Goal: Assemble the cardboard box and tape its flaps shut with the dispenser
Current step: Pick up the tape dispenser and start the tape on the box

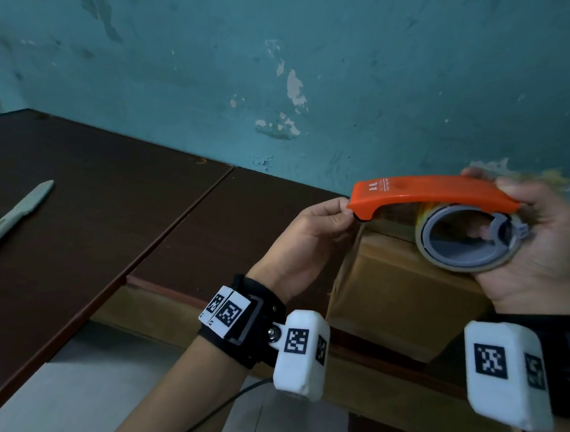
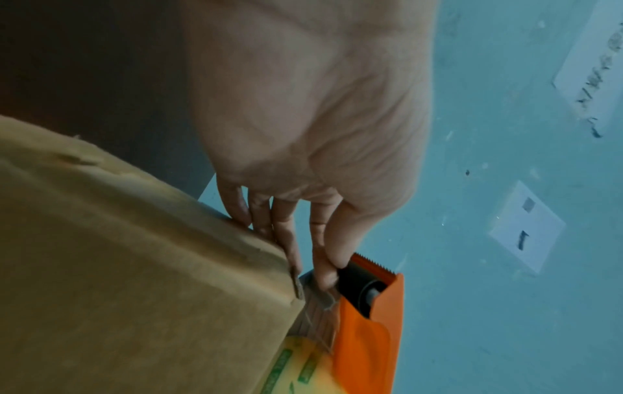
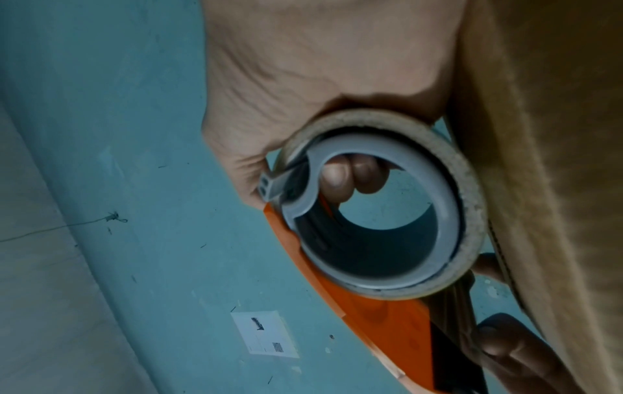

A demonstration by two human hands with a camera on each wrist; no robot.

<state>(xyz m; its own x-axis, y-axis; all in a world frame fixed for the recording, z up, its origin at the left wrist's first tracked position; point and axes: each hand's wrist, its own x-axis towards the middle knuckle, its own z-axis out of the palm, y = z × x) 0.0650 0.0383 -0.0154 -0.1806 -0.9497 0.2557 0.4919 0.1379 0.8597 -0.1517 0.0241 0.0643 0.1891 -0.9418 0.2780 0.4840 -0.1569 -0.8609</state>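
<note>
Our right hand (image 1: 539, 244) curls round orange tape dispenser (image 1: 431, 194), fingers through grey roll core (image 3: 438, 186). Our left hand (image 1: 309, 237) pinches tape end at dispenser's toothed front. Brown cardboard box (image 1: 399, 289) just beneath on table (image 1: 111, 188). White marks on dispenser unreadable. Grey knife (image 1: 13, 219) far left.

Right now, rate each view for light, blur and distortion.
Head view: dim, bluish light, table edges bowed by the wide lens, tape dispenser fairly sharp. Left wrist view: cardboard box close and soft, left hand evenly lit. Right wrist view: tape roll clear, right hand and box smeared, fingers in shadow.
</note>
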